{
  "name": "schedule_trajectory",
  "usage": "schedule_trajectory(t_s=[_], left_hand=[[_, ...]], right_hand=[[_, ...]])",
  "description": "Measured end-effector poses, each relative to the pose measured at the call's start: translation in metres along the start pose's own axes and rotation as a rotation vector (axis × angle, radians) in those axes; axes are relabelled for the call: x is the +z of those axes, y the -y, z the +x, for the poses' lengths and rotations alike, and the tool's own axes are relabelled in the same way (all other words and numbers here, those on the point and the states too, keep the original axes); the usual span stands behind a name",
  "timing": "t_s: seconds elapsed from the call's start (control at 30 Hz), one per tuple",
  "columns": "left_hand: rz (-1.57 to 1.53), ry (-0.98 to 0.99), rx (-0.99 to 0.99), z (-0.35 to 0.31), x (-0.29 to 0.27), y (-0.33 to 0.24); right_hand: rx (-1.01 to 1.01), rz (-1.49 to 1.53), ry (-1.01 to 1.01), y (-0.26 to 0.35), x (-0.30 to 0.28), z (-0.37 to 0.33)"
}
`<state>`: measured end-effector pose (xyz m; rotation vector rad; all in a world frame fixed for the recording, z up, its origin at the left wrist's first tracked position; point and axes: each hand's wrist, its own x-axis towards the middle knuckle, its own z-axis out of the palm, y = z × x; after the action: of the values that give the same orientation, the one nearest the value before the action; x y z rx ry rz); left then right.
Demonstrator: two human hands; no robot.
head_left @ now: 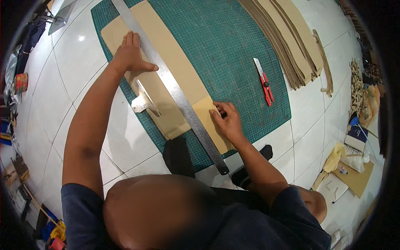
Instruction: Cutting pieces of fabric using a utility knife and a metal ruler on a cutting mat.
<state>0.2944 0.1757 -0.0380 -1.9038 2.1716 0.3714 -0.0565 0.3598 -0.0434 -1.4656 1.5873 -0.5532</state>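
A long steel ruler (175, 89) lies slantwise over tan cardboard sheets (175, 62) on a green cutting mat (233, 54). My left hand (132, 54) presses flat on the cardboard, its thumb against the ruler's left edge. My right hand (226, 120) rests on the near corner of the cardboard just right of the ruler, fingers curled; I cannot tell whether it holds a small tool. A small metal square (143, 100) lies on the cardboard left of the ruler.
A red utility knife (264, 83) lies on the mat to the right. A stack of cut cardboard strips (287, 37) fans out at the upper right. Scraps, boxes and papers (354, 141) clutter the white tiled floor at right; bags sit at left.
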Motion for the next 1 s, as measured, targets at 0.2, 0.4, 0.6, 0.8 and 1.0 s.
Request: schedule_trajectory(t_s=[0.2, 0.4, 0.6, 0.8, 1.0], left_hand=[[-0.003, -0.011, 0.008, 0.001, -0.002, 0.004], [0.080, 0.086, -0.086, -0.004, -0.013, -0.008], [0.022, 0.064, -0.090, -0.005, -0.017, -0.011], [0.092, 0.096, -0.094, -0.008, -0.027, -0.011], [0.211, 0.193, -0.148, -0.004, -0.040, -0.024]], right_hand=[[-0.044, 0.001, -0.010, -0.012, -0.009, 0.002], [-0.222, -0.445, -0.412, -0.054, -0.096, 0.034], [-0.073, -0.844, -0.533, -0.054, -0.126, 0.079], [0.026, -0.370, -0.407, 0.000, -0.098, 0.093], [-0.141, -0.310, -0.008, 0.079, -0.003, 0.166]])
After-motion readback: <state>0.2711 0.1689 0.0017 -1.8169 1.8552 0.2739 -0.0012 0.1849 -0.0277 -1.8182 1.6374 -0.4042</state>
